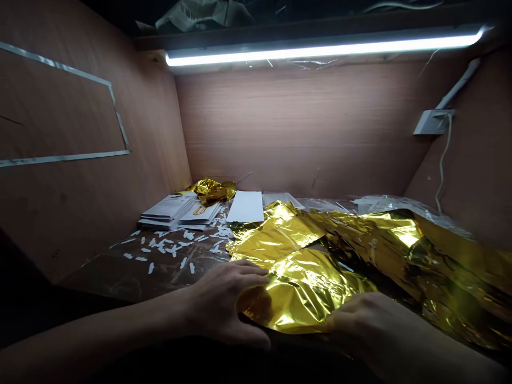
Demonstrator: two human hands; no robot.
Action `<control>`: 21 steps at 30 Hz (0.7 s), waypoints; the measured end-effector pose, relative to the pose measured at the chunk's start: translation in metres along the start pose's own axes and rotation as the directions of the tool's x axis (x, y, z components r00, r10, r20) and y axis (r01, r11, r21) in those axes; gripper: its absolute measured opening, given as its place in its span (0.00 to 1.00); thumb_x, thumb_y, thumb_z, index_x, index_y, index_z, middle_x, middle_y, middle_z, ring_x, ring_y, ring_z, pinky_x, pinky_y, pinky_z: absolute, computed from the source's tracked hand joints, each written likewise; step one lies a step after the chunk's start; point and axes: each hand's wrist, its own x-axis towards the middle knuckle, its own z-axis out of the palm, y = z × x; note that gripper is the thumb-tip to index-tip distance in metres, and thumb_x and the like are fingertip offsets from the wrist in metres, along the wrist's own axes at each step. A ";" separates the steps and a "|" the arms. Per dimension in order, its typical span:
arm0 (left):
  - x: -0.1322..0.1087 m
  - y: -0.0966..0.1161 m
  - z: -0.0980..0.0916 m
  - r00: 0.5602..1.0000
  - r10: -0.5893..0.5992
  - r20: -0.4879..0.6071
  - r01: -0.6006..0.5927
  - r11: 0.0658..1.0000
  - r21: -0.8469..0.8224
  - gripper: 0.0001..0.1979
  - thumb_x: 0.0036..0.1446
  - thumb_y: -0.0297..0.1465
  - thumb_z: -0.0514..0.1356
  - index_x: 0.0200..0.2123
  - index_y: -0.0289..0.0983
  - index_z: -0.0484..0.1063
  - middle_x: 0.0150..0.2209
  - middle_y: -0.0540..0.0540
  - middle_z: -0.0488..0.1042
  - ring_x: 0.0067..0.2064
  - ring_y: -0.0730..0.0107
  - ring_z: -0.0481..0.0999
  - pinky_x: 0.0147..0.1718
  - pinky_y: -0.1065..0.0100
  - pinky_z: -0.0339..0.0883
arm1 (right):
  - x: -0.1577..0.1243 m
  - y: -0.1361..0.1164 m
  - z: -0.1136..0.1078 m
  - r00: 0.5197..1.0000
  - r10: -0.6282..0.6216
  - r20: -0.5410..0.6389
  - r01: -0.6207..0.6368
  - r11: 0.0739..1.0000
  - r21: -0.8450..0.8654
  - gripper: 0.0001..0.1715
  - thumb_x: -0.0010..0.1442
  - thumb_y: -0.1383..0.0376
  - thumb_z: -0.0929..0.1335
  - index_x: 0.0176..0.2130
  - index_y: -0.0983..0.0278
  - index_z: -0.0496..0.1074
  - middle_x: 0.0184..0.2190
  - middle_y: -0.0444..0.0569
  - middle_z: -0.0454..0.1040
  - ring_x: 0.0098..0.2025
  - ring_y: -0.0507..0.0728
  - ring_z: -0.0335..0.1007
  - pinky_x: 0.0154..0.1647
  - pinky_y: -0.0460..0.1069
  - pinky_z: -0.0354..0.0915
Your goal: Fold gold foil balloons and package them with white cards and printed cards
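A crinkled gold foil piece (298, 285) lies near the front edge of the table between my two hands. My left hand (224, 301) is at its left side, fingers and thumb apart, the fingertips touching the foil. At the foil's right front corner, my right hand (356, 320) has its fingers closed on the edge. Behind and to the right, more shiny gold foil (372, 240) spreads over the table in a loose heap. The palm of my right hand and its fingertips are partly hidden.
White paper stacks (166, 210) stand at the back left, beside a white card (246, 206) and crumpled gold foil (210, 191). Small white scraps (168, 245) litter the table. Clear plastic (392, 204) lies at the back right. A lit tube (320, 52) hangs above.
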 end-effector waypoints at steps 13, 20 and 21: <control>0.015 -0.023 0.004 0.972 -0.228 -0.055 0.207 0.943 -0.259 0.10 0.57 0.32 0.62 0.25 0.35 0.74 0.23 0.52 0.68 0.25 0.74 0.64 0.25 0.72 0.53 | 0.061 0.035 -0.096 0.942 -0.102 -0.318 -0.002 0.951 -0.310 0.11 0.65 0.69 0.69 0.31 0.61 0.78 0.25 0.44 0.77 0.28 0.54 0.71 0.32 0.49 0.60; 0.030 -0.059 -0.003 0.828 -0.548 0.116 0.511 0.654 -0.558 0.15 0.53 0.40 0.66 0.35 0.33 0.78 0.25 0.51 0.71 0.25 0.71 0.66 0.22 0.71 0.56 | 0.111 0.060 -0.036 0.826 -0.187 -0.531 -0.035 0.924 -0.380 0.14 0.64 0.73 0.68 0.46 0.62 0.80 0.47 0.53 0.82 0.50 0.64 0.74 0.53 0.60 0.68; 0.029 -0.057 -0.003 0.854 -0.516 0.070 0.470 0.705 -0.530 0.13 0.54 0.39 0.66 0.34 0.34 0.79 0.25 0.50 0.72 0.26 0.70 0.68 0.24 0.71 0.57 | 0.114 0.068 -0.030 0.838 -0.167 -0.520 -0.020 0.942 -0.335 0.14 0.63 0.72 0.68 0.47 0.62 0.80 0.48 0.52 0.82 0.51 0.64 0.74 0.54 0.61 0.69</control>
